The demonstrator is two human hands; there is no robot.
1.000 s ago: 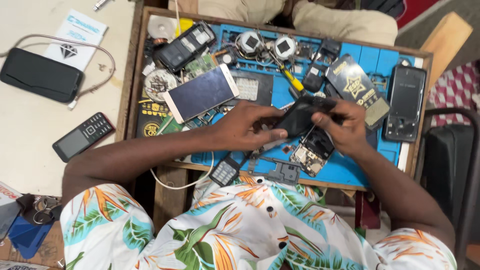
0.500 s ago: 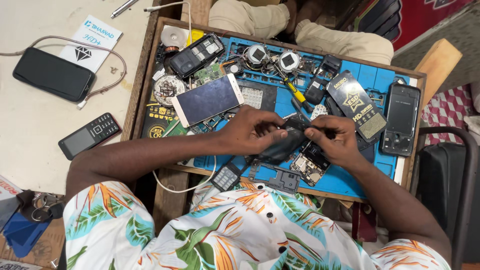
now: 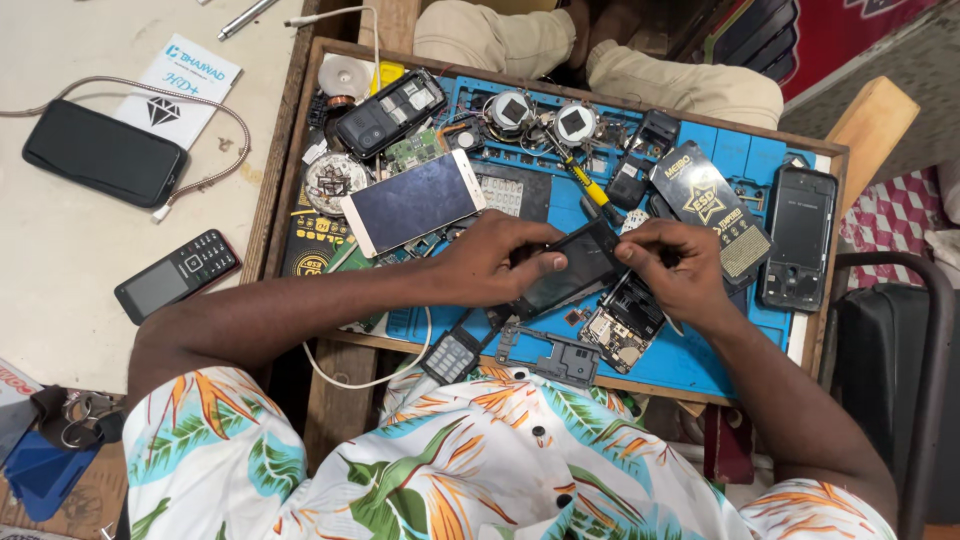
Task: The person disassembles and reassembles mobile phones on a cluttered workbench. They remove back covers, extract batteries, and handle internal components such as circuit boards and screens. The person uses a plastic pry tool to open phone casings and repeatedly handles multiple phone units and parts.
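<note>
Seen from above, a person in a floral shirt bends over a wooden tray [image 3: 300,160] lined with a blue repair mat [image 3: 700,350] and crowded with phone parts. Both hands meet at the middle of the mat around one dark phone body [image 3: 570,268], held slightly tilted just above the mat. The left hand [image 3: 495,262] wraps the phone's lower end, thumb across its face, seemingly to steady it; the right hand [image 3: 675,270] is pinched at the upper end, fingertips pressed together at the phone's edge, as if working something small there. Whether it holds a tool cannot be told. Directly below the phone lies an exposed circuit board [image 3: 622,328], close enough to be reached without moving the arms, and a dark plastic frame [image 3: 555,352] and a keypad piece [image 3: 452,352] sit near the tray's front edge. A white smartphone [image 3: 412,203] lies face up left of the hands, a yellow-handled screwdriver [image 3: 582,180] just above them, and a black-and-gold packet [image 3: 712,205] and a stripped black phone housing [image 3: 800,235] to the right. Outside the tray, on the pale counter [image 3: 60,270], rest a black smartphone [image 3: 105,152] and a small keypad phone [image 3: 178,275], well apart from the work.
</note>
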